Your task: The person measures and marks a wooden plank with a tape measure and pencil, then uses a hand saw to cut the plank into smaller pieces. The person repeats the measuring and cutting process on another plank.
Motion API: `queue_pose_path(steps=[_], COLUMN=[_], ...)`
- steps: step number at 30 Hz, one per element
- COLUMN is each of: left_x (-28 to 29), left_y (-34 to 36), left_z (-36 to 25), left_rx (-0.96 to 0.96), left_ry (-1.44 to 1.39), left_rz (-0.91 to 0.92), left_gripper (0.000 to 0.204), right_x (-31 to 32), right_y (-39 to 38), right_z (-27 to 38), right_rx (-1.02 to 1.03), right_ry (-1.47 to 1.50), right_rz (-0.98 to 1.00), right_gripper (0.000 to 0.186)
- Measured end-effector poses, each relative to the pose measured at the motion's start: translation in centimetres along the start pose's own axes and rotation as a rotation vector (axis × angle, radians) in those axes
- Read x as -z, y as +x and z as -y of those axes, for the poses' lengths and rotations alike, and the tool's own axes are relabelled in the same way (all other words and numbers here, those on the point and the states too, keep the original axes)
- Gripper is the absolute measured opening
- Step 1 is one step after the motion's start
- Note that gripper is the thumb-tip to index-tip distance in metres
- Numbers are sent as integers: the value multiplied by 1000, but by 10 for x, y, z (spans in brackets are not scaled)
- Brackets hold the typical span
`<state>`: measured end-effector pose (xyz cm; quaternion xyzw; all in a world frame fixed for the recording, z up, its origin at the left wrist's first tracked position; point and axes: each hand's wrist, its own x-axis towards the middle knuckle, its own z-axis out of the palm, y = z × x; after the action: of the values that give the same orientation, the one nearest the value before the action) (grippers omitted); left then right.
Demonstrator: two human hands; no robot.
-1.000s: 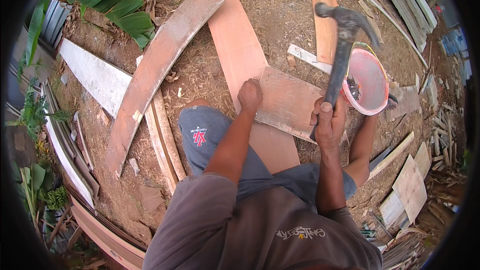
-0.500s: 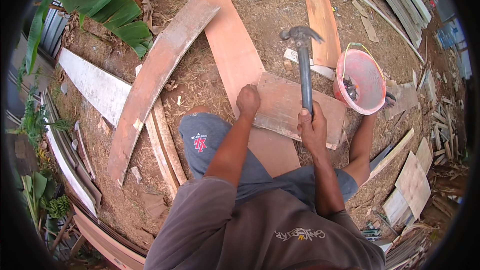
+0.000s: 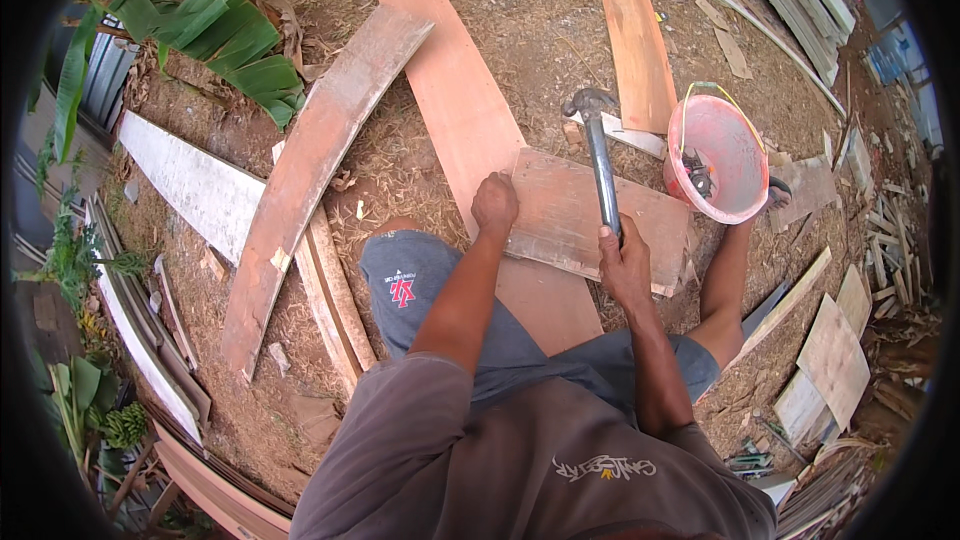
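Note:
My right hand (image 3: pixel 625 258) is wrapped round the handle of a claw hammer (image 3: pixel 602 165), whose metal head points away from me, above the short board. The worn, reddish short board (image 3: pixel 590 208) lies across a long, smooth, pinkish plank (image 3: pixel 450 90). At the left end of that short board, my left hand (image 3: pixel 495 202) rests with its fingers closed. Whatever is between those fingers, if anything, is hidden. The plank's near end shows between my legs.
A pink bucket (image 3: pixel 716 155) with metal pieces inside stands right of the boards, beside my foot. A stained board (image 3: pixel 315 180) and a white board (image 3: pixel 190 177) lie at left. Another plank (image 3: pixel 637 40) lies beyond. Wood scraps and banana leaves (image 3: pixel 230 40) edge the dirt ground.
The hammer's head has come down and slightly left, with my right hand tilting it. My left hand stays at the end of the short board.

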<state>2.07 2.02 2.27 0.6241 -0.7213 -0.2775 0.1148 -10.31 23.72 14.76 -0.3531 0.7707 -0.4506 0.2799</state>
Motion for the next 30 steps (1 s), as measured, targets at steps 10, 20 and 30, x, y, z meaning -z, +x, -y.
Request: queue_pose_path(steps=[10,20,30], left_x=[0,-3,-13], left_y=[1,3,3], left_z=[2,5,6], left_rx=[5,-41,-22], left_ry=[11,-36,-222], left_rz=[7,-9,30], left_gripper=[47,47,56], right_x=[-44,-37,-2], right_y=[-3,-18,-79], right_z=[-28,-27,-97], right_rx=[225,0,-428], right_ry=[-193,-323,373], right_rz=[13,69,49], right_gripper=[45,40,34])
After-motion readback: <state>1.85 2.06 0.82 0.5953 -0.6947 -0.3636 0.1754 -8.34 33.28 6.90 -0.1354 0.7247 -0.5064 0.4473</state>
